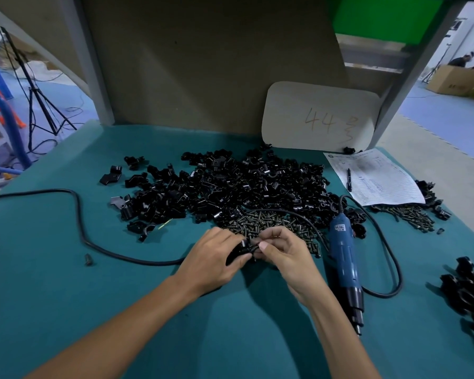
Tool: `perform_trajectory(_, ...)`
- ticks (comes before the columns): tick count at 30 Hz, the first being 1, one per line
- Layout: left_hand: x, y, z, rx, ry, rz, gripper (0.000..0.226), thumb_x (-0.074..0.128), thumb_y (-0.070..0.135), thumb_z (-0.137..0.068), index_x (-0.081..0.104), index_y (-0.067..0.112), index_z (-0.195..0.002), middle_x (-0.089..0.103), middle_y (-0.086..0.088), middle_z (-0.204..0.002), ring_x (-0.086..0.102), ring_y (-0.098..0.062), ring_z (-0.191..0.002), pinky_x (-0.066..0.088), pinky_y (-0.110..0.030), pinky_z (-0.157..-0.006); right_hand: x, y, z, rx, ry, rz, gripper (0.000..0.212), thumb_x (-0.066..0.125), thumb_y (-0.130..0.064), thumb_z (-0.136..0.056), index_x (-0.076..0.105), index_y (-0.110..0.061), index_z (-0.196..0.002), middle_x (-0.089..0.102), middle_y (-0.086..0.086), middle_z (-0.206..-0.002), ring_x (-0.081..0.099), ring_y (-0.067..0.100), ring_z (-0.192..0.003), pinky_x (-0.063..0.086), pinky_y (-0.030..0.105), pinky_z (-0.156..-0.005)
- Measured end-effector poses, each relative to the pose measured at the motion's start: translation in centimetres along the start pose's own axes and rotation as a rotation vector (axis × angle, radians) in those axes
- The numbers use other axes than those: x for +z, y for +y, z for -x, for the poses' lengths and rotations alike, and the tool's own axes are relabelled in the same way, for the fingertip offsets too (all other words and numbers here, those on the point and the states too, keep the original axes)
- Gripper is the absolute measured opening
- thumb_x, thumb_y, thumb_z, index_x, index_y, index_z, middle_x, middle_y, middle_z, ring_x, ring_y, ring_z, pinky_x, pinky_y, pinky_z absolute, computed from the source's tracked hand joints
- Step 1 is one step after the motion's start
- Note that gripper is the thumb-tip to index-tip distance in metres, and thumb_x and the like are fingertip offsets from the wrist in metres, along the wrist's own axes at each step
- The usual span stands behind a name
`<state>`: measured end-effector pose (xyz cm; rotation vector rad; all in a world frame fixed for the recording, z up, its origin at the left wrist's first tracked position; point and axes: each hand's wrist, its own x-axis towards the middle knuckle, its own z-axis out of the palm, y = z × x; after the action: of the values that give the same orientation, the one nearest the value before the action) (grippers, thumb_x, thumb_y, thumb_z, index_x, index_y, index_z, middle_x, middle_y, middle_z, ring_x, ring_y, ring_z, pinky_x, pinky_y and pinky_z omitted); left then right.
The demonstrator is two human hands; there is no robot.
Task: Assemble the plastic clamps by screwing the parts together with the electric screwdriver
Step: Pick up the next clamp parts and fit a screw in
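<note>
A black clamp piece (240, 252) is gripped in the curled fingers of the left hand (214, 259), just above the green worktop (66, 283), near the middle. The right hand (288, 254) is brought against it, thumb and forefinger pinched together on what appears to be a small screw (253, 247); it is too small for this to be told with certainty. The step in hand is judged to be the seating of a screw into the clamp by hand, before any driving is done.

The screw heap (274, 221) lies just beyond the hands, with the large pile of loose clamp parts (230, 187) farther off. The electric screwdriver (344, 259) lies untouched just right of the right hand, tip toward the near edge.

Next, the screw would have to be held upright in its hole while the right hand is freed and the screwdriver is picked up.
</note>
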<state>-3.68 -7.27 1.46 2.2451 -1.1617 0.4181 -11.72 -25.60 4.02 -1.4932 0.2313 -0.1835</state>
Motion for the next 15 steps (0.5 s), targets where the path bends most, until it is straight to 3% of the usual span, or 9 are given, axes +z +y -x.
perform_trajectory(4,-0.01,0.10,-0.09,-0.002,0.010,0.000,0.031,0.061,0.042,-0.097,0.068,0.016,-0.113,0.064,0.005,-0.098,0.053,-0.014,-0.090,0.048,-0.032,-0.083,0.39,0.30,0.32,0.031,0.076,-0.135,0.011,0.061,0.007,-0.096,0.062,0.000,-0.104,0.075,0.014,-0.097,0.072,0.022,-0.081,0.060,0.028,-0.078)
perform_trajectory(15,0.27,-0.30,-0.03,-0.031,-0.008,-0.037,0.033,0.062,0.040,-0.095,0.068,0.014,-0.115,0.066,0.003,-0.102,0.055,-0.018,-0.095,0.048,-0.035,-0.086,0.61,0.76,0.95,-0.095,0.036,0.146,0.017,0.062,0.002,-0.097,0.069,-0.014,-0.096,0.075,0.002,-0.094,0.074,0.020,-0.090,0.060,0.028,-0.081)
